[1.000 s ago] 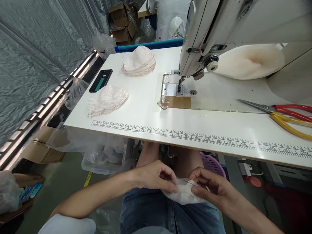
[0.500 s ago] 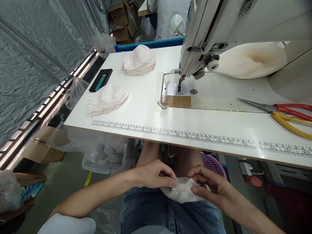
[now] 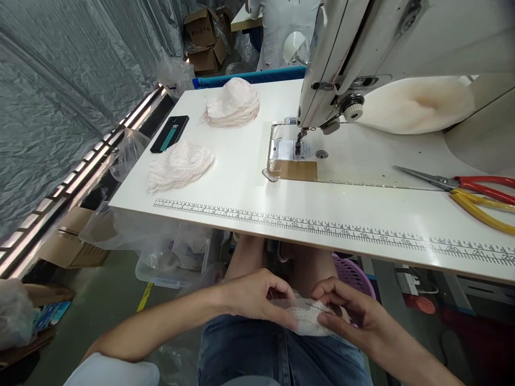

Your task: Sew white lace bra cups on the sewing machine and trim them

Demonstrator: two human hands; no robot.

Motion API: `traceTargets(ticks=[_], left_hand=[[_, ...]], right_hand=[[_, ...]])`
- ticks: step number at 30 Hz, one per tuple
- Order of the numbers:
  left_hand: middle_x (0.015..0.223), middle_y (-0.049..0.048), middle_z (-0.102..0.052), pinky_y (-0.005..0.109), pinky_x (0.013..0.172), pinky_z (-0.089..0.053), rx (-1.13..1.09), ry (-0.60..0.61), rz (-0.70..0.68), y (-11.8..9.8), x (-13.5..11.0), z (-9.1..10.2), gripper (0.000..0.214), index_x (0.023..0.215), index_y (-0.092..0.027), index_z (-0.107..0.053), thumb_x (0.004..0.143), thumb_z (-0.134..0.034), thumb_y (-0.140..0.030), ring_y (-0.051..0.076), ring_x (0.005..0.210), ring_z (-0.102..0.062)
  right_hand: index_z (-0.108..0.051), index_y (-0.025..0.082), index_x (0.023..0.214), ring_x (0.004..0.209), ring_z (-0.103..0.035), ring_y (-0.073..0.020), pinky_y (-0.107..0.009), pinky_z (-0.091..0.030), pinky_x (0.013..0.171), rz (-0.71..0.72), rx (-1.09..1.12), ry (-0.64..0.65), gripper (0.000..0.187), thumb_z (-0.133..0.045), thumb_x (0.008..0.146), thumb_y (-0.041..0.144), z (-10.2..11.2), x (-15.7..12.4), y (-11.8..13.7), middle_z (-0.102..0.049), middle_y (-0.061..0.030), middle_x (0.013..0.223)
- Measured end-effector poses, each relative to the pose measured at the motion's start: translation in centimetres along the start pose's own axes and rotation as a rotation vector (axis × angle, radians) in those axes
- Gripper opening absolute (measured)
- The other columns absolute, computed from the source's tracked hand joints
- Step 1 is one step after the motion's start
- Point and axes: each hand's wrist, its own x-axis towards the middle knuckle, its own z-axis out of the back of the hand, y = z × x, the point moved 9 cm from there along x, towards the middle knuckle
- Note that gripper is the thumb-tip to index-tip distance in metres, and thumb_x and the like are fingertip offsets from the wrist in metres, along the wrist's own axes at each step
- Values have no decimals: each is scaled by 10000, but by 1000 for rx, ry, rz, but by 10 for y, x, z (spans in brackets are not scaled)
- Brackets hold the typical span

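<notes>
Above my lap, a small white lace-edged fabric piece (image 3: 308,317) is stretched between both hands. My left hand (image 3: 267,300) pinches its left part, thumb lying over the near edge. On the other side my right hand (image 3: 348,311) grips it between thumb and fingers. Parts of the piece are hidden behind the fingers. On the sewing table above, a stack of white lace pieces (image 3: 179,166) lies at the left, and a second stack of pale fabric pieces with reddish thread edges (image 3: 233,103) sits farther back.
A sewing machine (image 3: 330,69) stands over the white table (image 3: 241,187). Red and yellow-handled scissors (image 3: 462,187) lie at the right. A black phone (image 3: 169,134) rests at the left edge. Below are a clear plastic bin (image 3: 177,268) and a purple basket (image 3: 354,276).
My left thumb has moved down and right over the fabric, and the piece has turned slightly in my hands. The right hand keeps nearly the same grip. The camera view has shifted slightly.
</notes>
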Motion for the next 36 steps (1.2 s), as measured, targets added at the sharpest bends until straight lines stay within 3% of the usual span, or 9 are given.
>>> traceTargets(ticks=[6,10,16,26,36], left_hand=[[700,-39,-536,165,587,-337,94,-84,-69,-6,0,3,209,763,-133,-690,655,-763,-296,75,644,-459],[775,-9,-582,178,664,-373,157,-123,-119,-12,-3,7,180,739,-132,-695,657,-759,-279,110,733,-527],[620,-24,-575,176,584,-359,123,-137,5,3,-6,10,187,757,-115,-710,675,-728,-282,96,608,-488],[618,-27,-583,160,558,-336,171,-166,10,0,-7,10,167,748,-110,-722,687,-710,-266,86,606,-474],[677,6,-676,174,601,-388,92,-147,46,-2,-9,7,191,818,-123,-752,701,-698,-265,105,615,-537]], right_hand=[[-598,250,903,741,-543,-166,-238,-421,616,4,-32,-5,179,-603,809,402,0,0,-3,-592,3,772],[-616,265,971,782,-578,-198,-271,-441,661,8,-69,81,222,-620,807,414,-4,3,-6,-655,-17,825],[-652,256,903,784,-577,-206,-279,-430,675,6,-65,141,207,-628,809,440,-10,4,0,-662,-21,825],[-633,221,789,708,-512,-163,-243,-376,618,57,-152,82,280,-570,839,489,-12,5,0,-583,7,740],[-626,190,780,676,-465,-138,-236,-350,617,25,34,182,280,-630,806,469,-24,12,1,-557,20,704]])
